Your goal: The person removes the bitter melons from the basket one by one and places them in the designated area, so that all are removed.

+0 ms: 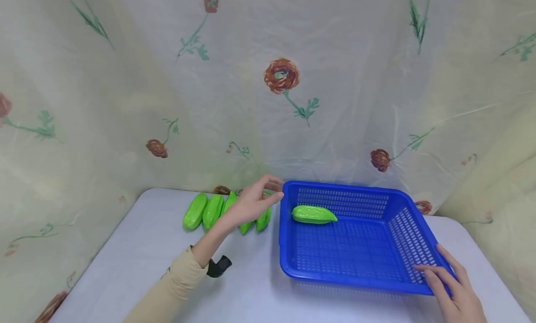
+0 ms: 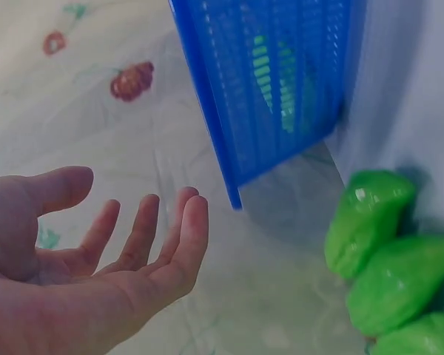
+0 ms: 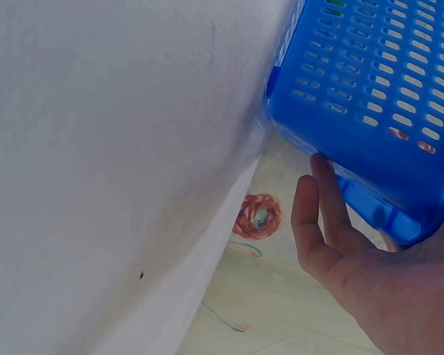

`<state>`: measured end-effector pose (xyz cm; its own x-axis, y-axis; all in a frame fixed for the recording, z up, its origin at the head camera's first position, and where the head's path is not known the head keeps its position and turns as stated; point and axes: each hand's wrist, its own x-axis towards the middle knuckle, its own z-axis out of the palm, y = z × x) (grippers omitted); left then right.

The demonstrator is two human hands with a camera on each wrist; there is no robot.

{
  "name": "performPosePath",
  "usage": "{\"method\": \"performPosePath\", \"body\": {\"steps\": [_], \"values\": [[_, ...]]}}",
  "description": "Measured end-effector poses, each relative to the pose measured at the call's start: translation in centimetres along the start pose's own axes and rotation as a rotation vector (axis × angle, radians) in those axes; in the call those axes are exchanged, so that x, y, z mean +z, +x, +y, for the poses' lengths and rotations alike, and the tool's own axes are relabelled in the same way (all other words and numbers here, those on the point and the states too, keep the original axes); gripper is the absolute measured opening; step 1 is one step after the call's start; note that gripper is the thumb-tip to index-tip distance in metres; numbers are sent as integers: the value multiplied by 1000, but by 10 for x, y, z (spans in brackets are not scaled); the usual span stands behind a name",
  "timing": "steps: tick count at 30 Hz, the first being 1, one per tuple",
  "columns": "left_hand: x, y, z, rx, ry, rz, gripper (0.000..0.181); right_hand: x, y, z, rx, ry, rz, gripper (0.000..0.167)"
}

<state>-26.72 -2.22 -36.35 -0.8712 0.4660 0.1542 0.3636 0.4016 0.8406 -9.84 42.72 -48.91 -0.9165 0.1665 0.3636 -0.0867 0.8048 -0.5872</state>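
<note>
A blue plastic basket (image 1: 347,279) with slotted walls stands on the white table. Inside it, near the back left, lies one glossy green toy vegetable (image 1: 314,214) with a pointed tip, its kind unclear. My left hand (image 1: 253,202) is in the air just left of the basket's rim, palm turned toward it. The left fingers are loosely bent and hold nothing, as the left wrist view shows. Over the basket's front right corner, my right hand (image 1: 458,290) grips the rim, with fingers on both sides of it. In the right wrist view, its fingers (image 3: 329,200) show against the outer wall.
Several more green vegetables (image 1: 195,211) lie in a row left of the basket, partly hidden behind my left hand and forearm. A flowered cloth (image 1: 335,81) hangs behind the white table (image 1: 251,285). A black strap end (image 1: 219,267) sticks out by my left sleeve.
</note>
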Motion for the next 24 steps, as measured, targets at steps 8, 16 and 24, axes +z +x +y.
{"method": "performPosePath", "body": {"steps": [8,16,24], "values": [[25,17,22,15,6,-70,33,-3,2,-3,68,-7,-45,39],[47,47,49,-31,-14,-146,32,6,-1,3,-46,-6,31,29],[72,74,62,-161,-166,-190,31,3,-1,4,-1,-5,-8,34]]}}
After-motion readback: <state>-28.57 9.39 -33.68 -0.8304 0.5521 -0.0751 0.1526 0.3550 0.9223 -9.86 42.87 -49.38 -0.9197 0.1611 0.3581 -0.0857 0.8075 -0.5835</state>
